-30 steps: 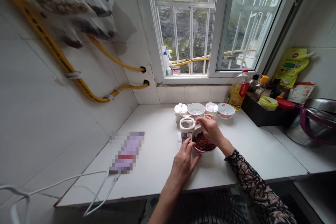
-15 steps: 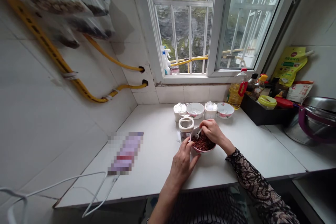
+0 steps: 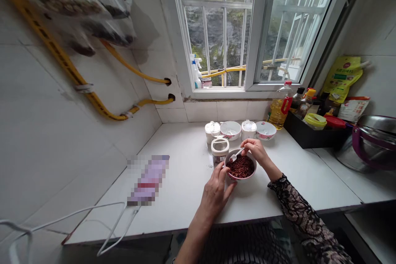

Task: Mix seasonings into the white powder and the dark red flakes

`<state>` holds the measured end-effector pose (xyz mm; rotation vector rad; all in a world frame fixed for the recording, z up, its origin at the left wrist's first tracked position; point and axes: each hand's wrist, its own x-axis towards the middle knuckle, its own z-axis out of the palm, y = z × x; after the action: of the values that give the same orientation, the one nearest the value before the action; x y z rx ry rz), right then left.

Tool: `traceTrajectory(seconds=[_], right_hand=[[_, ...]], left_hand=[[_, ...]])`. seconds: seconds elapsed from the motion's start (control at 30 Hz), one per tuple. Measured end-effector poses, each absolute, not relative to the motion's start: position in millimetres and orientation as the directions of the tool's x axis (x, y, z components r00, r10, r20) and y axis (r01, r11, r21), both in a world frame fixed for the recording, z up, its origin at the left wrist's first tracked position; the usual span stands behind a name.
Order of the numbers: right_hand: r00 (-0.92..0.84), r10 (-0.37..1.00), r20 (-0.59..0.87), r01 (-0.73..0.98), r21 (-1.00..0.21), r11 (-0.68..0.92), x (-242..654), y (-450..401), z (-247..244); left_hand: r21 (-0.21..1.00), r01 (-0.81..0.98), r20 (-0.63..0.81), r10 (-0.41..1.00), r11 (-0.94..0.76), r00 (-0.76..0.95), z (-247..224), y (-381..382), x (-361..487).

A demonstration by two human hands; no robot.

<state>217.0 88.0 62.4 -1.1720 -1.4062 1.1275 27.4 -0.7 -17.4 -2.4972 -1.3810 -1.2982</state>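
My left hand (image 3: 215, 187) steadies a white bowl (image 3: 254, 172) at its near left side, thumb and fingers curved against the wall. Dark red, chopped-looking bits (image 3: 243, 168) fill much of the bowl; their exact kind is unclear. Pinched in my right hand (image 3: 254, 150) is a small white spoon (image 3: 236, 155), its scoop over the left part of the contents with a little red in it. Just behind the bowl stands a square seasoning jar (image 3: 220, 151) with a white rim. Two more white-lidded jars (image 3: 212, 131) (image 3: 248, 129) stand farther back.
Two white bowls (image 3: 230, 136) (image 3: 266, 135) stand near the back wall. An oil bottle (image 3: 279, 109), a black condiment box (image 3: 305, 135) and a steel pot (image 3: 355, 154) occupy the right. On the left, a blurred purple object (image 3: 150, 179) sits by a white wire frame (image 3: 116, 233).
My right hand has shifted slightly right and back, fingers farther along the handle, so more of the spoon and the bowl's contents shows. My left hand stays on the bowl.
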Motion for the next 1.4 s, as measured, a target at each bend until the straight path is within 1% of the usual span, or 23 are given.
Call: traceTrajectory(seconds=[0.23, 0.47, 0.53, 0.63, 0.7, 0.73, 0.8, 0.87, 0.9, 0.93, 1.03, 1.1, 1.17, 1.23, 1.3, 1.37, 1.4], right_hand=[[-0.044, 0.994, 0.095, 0.107, -0.989, 0.1, 217.0, 88.5, 61.7], [-0.013, 0.994, 0.108, 0.013, -0.994, 0.108, 221.4, 94.3, 61.7], [0.02, 0.988, 0.15, 0.002, -0.989, 0.15, 220.0, 95.9, 62.0], [0.079, 0.945, 0.318, 0.068, -0.947, 0.313, 211.2, 94.8, 63.2], [0.072, 0.876, 0.477, 0.195, -0.868, 0.457, 201.9, 91.2, 64.3], [0.031, 0.828, 0.56, 0.283, -0.799, 0.53, 197.0, 88.9, 65.0], [-0.139, 0.717, 0.683, 0.446, -0.603, 0.661, 189.0, 84.2, 66.2], [-0.31, 0.621, 0.72, 0.52, -0.419, 0.745, 186.0, 80.6, 67.2], [-0.345, 0.596, 0.726, 0.529, -0.374, 0.762, 187.1, 79.5, 67.6], [-0.338, 0.591, 0.732, 0.535, -0.367, 0.761, 190.0, 78.8, 67.9], [-0.187, 0.654, 0.733, 0.561, -0.467, 0.684, 205.3, 79.2, 67.6], [-0.15, 0.706, 0.692, 0.589, -0.511, 0.626, 215.1, 80.2, 65.9], [-0.193, 0.739, 0.645, 0.634, -0.493, 0.596, 219.3, 80.8, 63.1], [-0.265, 0.762, 0.591, 0.678, -0.448, 0.583, 217.1, 80.6, 59.6], [-0.325, 0.788, 0.523, 0.696, -0.432, 0.574, 211.2, 80.1, 56.5], [-0.334, 0.82, 0.465, 0.673, -0.491, 0.553, 206.3, 80.2, 54.3], [-0.312, 0.842, 0.44, 0.643, -0.554, 0.528, 205.2, 80.6, 53.6]], left_hand=[[0.358, 0.704, 0.669, 0.694, -0.614, 0.265, -16.2, -0.9, 27.7], [0.358, 0.698, 0.676, 0.688, -0.62, 0.264, -15.9, -0.6, 28.1], [0.355, 0.698, 0.681, 0.684, -0.622, 0.263, -15.9, -0.5, 28.4], [0.35, 0.699, 0.681, 0.682, -0.624, 0.267, -16.5, -0.2, 28.5], [0.349, 0.7, 0.681, 0.682, -0.622, 0.267, -17.8, 0.2, 28.4], [0.349, 0.701, 0.682, 0.682, -0.621, 0.265, -18.7, 0.5, 28.3], [0.351, 0.702, 0.685, 0.681, -0.62, 0.259, -20.3, 1.0, 28.2], [0.354, 0.7, 0.683, 0.683, -0.62, 0.259, -21.0, 1.2, 28.2], [0.357, 0.698, 0.683, 0.683, -0.621, 0.258, -20.8, 1.1, 28.3], [0.36, 0.697, 0.682, 0.685, -0.62, 0.257, -20.3, 0.8, 28.4], [0.364, 0.695, 0.68, 0.686, -0.621, 0.257, -17.7, -0.2, 28.6], [0.361, 0.695, 0.679, 0.686, -0.622, 0.261, -16.4, -0.8, 28.5], [0.361, 0.697, 0.678, 0.688, -0.619, 0.26, -16.1, -1.0, 28.4], [0.366, 0.698, 0.675, 0.692, -0.615, 0.256, -16.5, -1.0, 28.1], [0.369, 0.697, 0.67, 0.695, -0.615, 0.259, -17.0, -1.0, 27.7], [0.366, 0.697, 0.667, 0.696, -0.617, 0.266, -17.5, -1.0, 27.3], [0.364, 0.697, 0.666, 0.696, -0.618, 0.269, -17.7, -1.0, 27.2]])
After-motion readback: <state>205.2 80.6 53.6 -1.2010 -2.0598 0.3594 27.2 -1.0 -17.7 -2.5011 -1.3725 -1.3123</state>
